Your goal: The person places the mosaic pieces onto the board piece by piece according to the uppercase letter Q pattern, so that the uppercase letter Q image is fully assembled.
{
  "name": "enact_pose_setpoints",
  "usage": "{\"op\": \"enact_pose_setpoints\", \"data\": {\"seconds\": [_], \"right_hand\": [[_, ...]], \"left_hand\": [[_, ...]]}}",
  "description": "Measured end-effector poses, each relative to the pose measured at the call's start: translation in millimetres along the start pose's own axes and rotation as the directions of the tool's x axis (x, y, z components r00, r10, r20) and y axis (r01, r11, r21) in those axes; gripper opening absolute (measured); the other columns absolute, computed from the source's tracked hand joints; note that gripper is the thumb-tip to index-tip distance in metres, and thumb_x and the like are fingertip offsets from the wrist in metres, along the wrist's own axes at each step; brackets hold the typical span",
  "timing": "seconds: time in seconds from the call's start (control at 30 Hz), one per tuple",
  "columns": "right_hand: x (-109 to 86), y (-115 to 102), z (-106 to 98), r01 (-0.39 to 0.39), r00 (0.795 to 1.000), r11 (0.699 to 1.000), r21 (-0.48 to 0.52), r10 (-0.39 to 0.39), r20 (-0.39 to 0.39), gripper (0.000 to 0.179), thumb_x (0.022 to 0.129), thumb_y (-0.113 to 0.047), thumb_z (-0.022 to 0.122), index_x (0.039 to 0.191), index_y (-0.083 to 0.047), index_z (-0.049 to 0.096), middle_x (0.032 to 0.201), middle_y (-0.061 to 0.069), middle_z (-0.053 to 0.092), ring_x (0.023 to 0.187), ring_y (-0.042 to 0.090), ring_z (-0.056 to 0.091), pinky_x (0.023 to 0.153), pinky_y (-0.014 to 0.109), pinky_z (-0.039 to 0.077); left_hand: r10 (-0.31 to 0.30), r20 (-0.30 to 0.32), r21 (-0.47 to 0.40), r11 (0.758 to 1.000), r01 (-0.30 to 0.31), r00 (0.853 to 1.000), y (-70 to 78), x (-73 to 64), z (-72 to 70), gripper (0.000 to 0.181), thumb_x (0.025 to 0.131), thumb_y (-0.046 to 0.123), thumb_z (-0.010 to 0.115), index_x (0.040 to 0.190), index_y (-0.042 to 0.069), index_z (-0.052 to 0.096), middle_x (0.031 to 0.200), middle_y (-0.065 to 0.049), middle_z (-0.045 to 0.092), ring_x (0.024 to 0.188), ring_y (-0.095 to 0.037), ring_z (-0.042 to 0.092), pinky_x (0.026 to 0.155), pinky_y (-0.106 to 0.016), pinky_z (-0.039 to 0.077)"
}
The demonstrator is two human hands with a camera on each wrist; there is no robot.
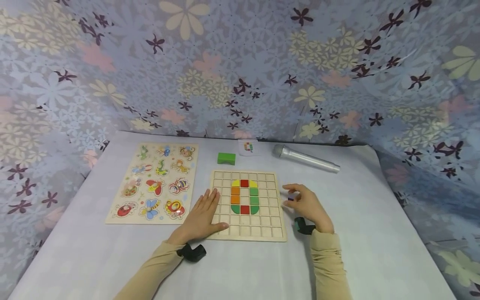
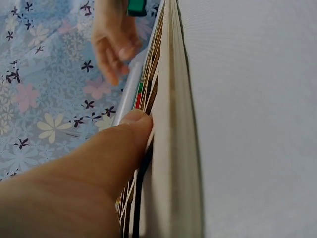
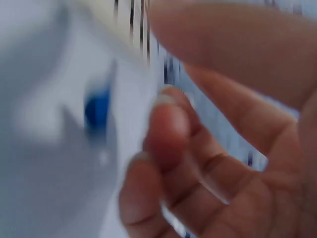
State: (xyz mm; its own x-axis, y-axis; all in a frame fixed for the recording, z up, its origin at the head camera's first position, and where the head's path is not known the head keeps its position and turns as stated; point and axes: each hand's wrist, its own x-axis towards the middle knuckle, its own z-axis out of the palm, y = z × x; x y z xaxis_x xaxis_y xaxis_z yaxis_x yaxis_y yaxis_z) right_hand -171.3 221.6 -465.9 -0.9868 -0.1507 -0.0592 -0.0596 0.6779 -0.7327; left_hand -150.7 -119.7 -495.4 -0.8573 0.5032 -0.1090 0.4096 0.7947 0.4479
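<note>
A wooden grid board (image 1: pixel 232 231) lies on the table, with red, yellow, orange and green pieces set in a ring on it. My left hand (image 1: pixel 202 214) rests on the board's left side, fingers straight and thumb out; in the left wrist view its thumb (image 2: pixel 99 153) touches the board near the edge. My right hand (image 1: pixel 307 206) is just off the board's right edge, fingers loosely bent and apart. Near its fingertips is a small dark blue piece (image 1: pixel 291 199). The right wrist view shows this blurred blue piece (image 3: pixel 97 110) apart from the fingers.
An insect picture puzzle board (image 1: pixel 150 196) lies at the left, close to my left hand. Behind the grid board are a green block (image 1: pixel 226 158), a small pattern card (image 1: pixel 248 148) and a silver microphone (image 1: pixel 307 159). A flowered cloth (image 1: pixel 240 75) hangs behind the table.
</note>
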Motion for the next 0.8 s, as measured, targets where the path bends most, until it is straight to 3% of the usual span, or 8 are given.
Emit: {"op": "enact_pose_setpoints", "data": {"seconds": [0.2,0.43,0.8], "right_hand": [[-13.1,29.5,-22.7,-0.11,0.993,0.987,-0.118,0.114,0.029,0.043,0.08,-0.016,0.077,0.118,-0.001,0.064,0.112,0.02,0.062,0.093,0.025,0.056,0.076,0.031,0.045],[-16.3,34.0,-20.1,-0.151,0.988,0.981,-0.122,0.152,-0.001,0.019,0.084,-0.016,0.073,0.098,-0.003,0.07,0.088,0.01,0.064,0.078,0.017,0.055,0.067,0.026,0.044],[-9.8,35.4,-14.7,-0.18,0.984,0.977,-0.112,0.177,-0.035,0.02,0.084,-0.014,0.072,0.102,-0.004,0.069,0.09,0.009,0.067,0.079,0.017,0.058,0.069,0.026,0.046]], "left_hand": [[-0.006,-0.008,0.007,1.0,0.006,1.0,0.1,-0.1,0.2,0.097,0.09,0.054,0.059,0.154,-0.003,0.012,0.163,-0.018,0.003,0.151,-0.035,-0.002,0.124,-0.049,0.004],[0.014,-0.006,0.025,1.0,-0.014,1.0,-0.2,3.8,1.7,0.097,0.09,0.055,0.058,0.153,-0.003,0.013,0.163,-0.018,0.003,0.152,-0.035,-0.001,0.124,-0.048,0.005],[0.003,-0.013,0.026,1.0,-0.003,1.0,-1.7,0.0,1.8,0.098,0.09,0.056,0.058,0.153,-0.003,0.013,0.163,-0.019,0.002,0.151,-0.035,-0.002,0.124,-0.049,0.004]]}}
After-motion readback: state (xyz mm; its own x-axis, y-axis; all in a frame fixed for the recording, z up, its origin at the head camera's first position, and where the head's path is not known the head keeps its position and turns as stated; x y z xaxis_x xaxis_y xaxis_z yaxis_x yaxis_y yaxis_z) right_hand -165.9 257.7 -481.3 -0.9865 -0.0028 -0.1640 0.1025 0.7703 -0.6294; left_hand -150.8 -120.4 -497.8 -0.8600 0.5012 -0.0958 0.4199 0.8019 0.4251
